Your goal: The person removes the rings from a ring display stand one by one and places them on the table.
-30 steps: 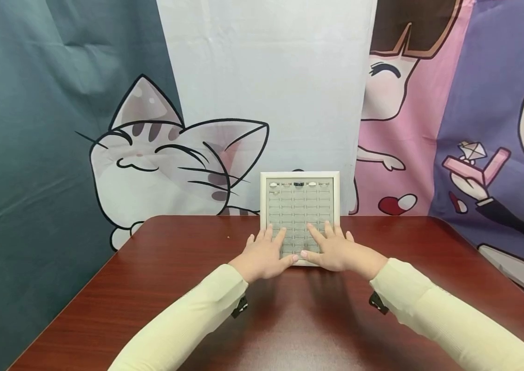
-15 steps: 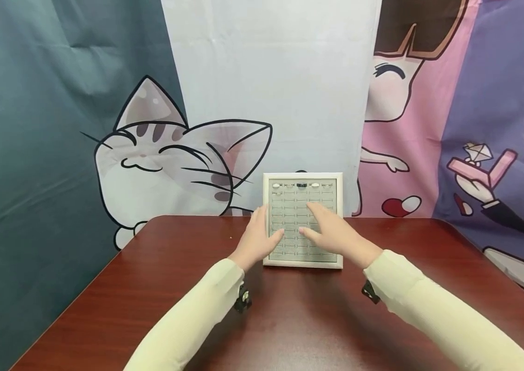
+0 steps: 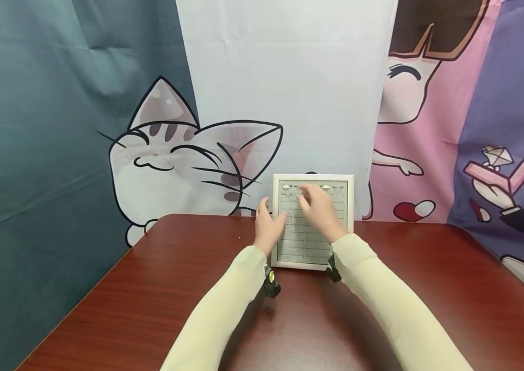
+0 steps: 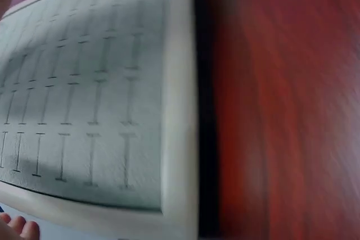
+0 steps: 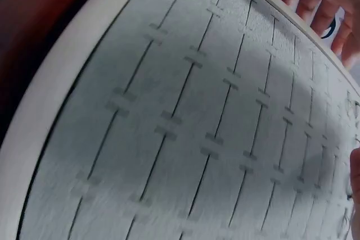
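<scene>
A white-framed ring display board (image 3: 313, 266) with a grey slotted panel stands upright on the table. In the head view several rings (image 3: 286, 187) sit along its top row and at the left of the second row. My left hand (image 3: 268, 226) is at the board's left edge, thumb in front of the panel; its fingertips (image 4: 22, 227) show past the frame in the left wrist view. Over the panel, my right hand (image 3: 321, 210) reaches the upper rows, fingers bent and thumb apart from them. It covers the middle of the top row, so the dark ring there is hidden.
The board stands near the back of a red-brown wooden table (image 3: 150, 288). Behind it hangs a curtain (image 3: 327, 103) printed with a cat and cartoon figures. Dark wrist cameras (image 3: 271, 283) are strapped under both sleeves.
Both hands have left the lower panel. The left has moved to the board's left edge; the right has risen to the top rows. In the head view, the scene has shifted right.
</scene>
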Available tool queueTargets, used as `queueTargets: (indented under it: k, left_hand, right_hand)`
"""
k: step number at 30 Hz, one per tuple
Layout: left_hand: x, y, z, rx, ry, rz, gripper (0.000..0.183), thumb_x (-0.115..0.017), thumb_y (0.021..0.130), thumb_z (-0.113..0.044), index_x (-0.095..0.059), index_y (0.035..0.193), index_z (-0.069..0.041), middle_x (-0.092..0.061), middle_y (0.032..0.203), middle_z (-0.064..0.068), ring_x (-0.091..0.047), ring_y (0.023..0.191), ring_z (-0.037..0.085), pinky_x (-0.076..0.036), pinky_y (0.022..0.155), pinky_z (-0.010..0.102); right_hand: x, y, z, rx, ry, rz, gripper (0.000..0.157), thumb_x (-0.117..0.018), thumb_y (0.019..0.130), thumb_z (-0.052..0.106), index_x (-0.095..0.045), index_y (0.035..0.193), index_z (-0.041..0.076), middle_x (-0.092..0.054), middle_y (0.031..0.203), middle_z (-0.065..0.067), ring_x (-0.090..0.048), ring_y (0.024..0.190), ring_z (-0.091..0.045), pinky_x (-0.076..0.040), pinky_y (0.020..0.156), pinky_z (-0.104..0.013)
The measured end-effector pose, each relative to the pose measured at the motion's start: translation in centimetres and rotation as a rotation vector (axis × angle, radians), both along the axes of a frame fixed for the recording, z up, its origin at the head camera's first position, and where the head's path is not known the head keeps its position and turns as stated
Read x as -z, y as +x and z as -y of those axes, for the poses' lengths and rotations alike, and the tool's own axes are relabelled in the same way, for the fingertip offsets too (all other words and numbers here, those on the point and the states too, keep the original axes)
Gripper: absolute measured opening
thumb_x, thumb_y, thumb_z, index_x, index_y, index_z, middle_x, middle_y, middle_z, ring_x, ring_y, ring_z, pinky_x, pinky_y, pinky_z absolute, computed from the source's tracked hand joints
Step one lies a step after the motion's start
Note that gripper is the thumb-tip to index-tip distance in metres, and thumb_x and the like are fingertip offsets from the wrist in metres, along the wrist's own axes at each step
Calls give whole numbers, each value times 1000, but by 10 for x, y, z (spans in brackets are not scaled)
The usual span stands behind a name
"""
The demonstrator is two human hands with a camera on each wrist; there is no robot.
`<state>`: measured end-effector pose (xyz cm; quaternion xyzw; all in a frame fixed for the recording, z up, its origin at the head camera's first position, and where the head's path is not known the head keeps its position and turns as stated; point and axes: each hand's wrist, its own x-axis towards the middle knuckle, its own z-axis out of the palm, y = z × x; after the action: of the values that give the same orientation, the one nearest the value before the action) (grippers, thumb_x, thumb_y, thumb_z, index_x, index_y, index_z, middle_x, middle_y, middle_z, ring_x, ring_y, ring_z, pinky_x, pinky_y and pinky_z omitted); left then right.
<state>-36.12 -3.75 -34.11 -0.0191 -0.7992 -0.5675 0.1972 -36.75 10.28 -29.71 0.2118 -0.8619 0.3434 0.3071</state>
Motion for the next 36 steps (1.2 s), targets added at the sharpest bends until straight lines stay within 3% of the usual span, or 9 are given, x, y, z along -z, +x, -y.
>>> queueTargets:
  k: [5,10,14,18,24,27,36]
  left_hand:
    - [2,-12,-1,28,179,108,61,-58,88,-36,-38,137,-8,-50,130,17,-51,117,28,-43,97,40]
    - [8,-20,2,164,389,190,40,-62,89,-32,-57,117,-4,-65,99,11,-62,82,19,-53,74,33]
    - [14,-25,7,264,486,203,31,-63,89,-27,-62,108,-3,-66,87,4,-63,72,11,-54,68,29]
    - [17,-28,11,320,494,224,30,-62,90,-25,-61,110,-2,-68,91,6,-65,76,11,-55,72,30]
    - [17,-33,14,357,517,196,28,-65,87,-22,-64,109,-4,-68,99,11,-67,85,17,-55,77,34]
    - [16,-34,15,375,537,195,27,-65,87,-19,-64,109,-2,-69,95,9,-67,83,17,-55,76,33]
    - [18,-33,15,373,522,200,30,-63,88,-17,-62,113,-1,-69,94,9,-67,80,15,-56,73,34]
  right_hand:
    - [-3,-12,13,17,1,-65,21,-57,91,10,-60,108,-2,-63,92,-14,-59,82,-25,-52,72,-36]
    - [-8,-24,24,43,12,-97,14,-60,88,7,-63,99,-1,-64,86,-13,-59,75,-23,-52,68,-33]
    - [-9,-30,29,70,20,-113,6,-61,87,6,-63,85,1,-62,77,-11,-54,66,-21,-48,61,-32]
    - [-7,-32,33,83,38,-119,8,-61,88,6,-62,81,1,-61,75,-10,-53,65,-21,-48,59,-32]
    - [-7,-33,34,106,96,-187,11,-60,89,8,-67,92,0,-65,85,-13,-61,77,-25,-53,71,-34]
    - [-8,-31,35,116,123,-207,12,-59,90,9,-67,93,1,-65,87,-13,-63,81,-26,-53,75,-35]
    - [0,-36,33,92,120,-367,9,-61,88,9,-60,85,0,-60,78,-12,-60,71,-27,-53,68,-34]
